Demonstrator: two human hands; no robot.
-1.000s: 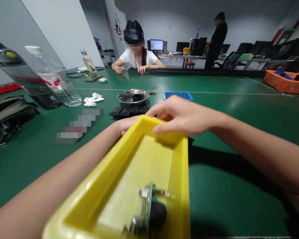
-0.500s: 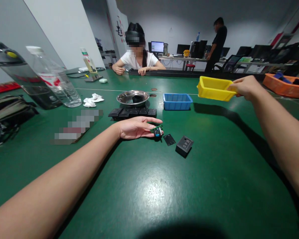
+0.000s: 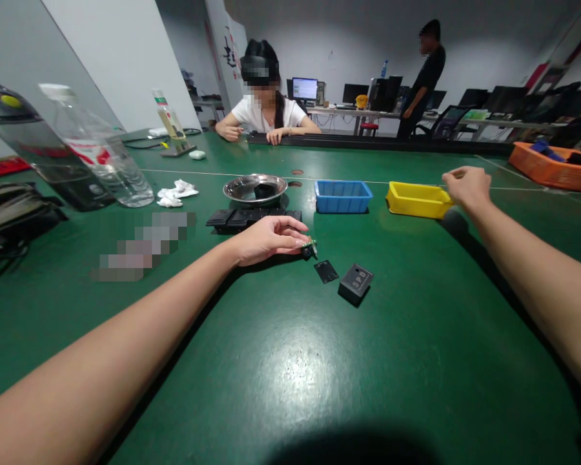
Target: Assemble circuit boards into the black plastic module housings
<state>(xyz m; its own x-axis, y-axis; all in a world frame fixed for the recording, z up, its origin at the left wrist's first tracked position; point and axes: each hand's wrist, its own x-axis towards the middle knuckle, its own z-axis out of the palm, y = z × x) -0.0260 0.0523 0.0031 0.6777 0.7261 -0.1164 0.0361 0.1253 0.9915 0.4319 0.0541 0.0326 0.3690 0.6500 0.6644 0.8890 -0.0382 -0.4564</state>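
My left hand is closed on a small green circuit board with a dark round part beneath it, held just above the table. Close by on its right lie a thin black plate and a black box marked SPD. At the right, a yellow bin rests on the table. By its right end is my right hand, raised, its fingers loosely curled and apart, with nothing seen in them.
Left of the yellow bin stands a blue bin. A steel bowl holds a black part; black pieces lie before it. Bottles and crumpled tissue are at left, an orange basket far right. A person sits opposite.
The yellow bin has come down onto the table, and my right hand has let go of it. My left hand has turned with the circuit board, which now shows edge-on.
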